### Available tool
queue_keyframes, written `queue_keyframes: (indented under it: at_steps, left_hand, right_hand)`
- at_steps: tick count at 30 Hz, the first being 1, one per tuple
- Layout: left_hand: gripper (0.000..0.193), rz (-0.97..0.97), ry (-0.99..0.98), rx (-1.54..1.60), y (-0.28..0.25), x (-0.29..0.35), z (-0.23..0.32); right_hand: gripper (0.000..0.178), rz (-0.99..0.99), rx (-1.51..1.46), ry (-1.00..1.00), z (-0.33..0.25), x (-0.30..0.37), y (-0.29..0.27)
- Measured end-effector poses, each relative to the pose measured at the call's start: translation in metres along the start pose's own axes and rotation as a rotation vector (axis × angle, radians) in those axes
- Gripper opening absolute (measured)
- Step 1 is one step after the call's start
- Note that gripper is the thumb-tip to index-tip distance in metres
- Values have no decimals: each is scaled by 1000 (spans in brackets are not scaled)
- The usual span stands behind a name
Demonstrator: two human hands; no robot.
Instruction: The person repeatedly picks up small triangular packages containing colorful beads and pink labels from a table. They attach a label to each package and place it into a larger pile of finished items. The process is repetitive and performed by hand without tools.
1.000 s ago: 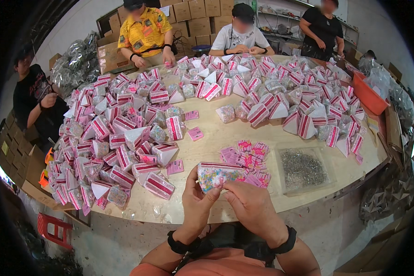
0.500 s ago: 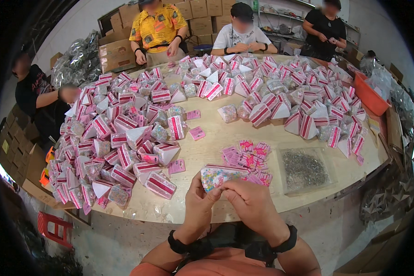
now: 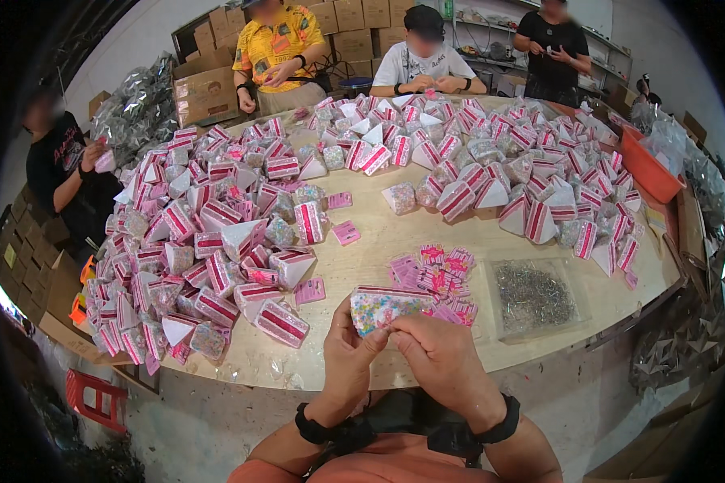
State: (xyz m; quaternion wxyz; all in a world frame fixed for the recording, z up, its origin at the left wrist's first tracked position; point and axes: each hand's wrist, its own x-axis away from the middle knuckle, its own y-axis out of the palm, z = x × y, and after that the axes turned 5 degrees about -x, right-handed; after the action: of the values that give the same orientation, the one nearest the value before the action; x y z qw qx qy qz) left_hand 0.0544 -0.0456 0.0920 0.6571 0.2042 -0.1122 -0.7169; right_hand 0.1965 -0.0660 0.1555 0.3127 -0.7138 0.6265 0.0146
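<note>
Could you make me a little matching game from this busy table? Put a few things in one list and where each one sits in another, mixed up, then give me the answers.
Things:
1. Clear packet
2. Tray of small metal bits
3. Orange tub
4. Loose pink cards

Places:
A. At the table's far right edge
B. Held in both hands, left hand and right hand
C. On the table just behind the held packet
D. On the table to the right of the pink cards

Pairs: 1-B, 2-D, 3-A, 4-C
</note>
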Motion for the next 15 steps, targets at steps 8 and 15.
queue_keyframes:
  at_steps: [8, 15]
  left_hand:
    - [70, 8, -3, -19, 2, 0, 1]
    - [70, 8, 57, -75, 2, 0, 1]
  right_hand:
    - [15, 28, 8, -20, 0, 0, -1]
    - [15, 19, 2, 3, 0, 0, -1]
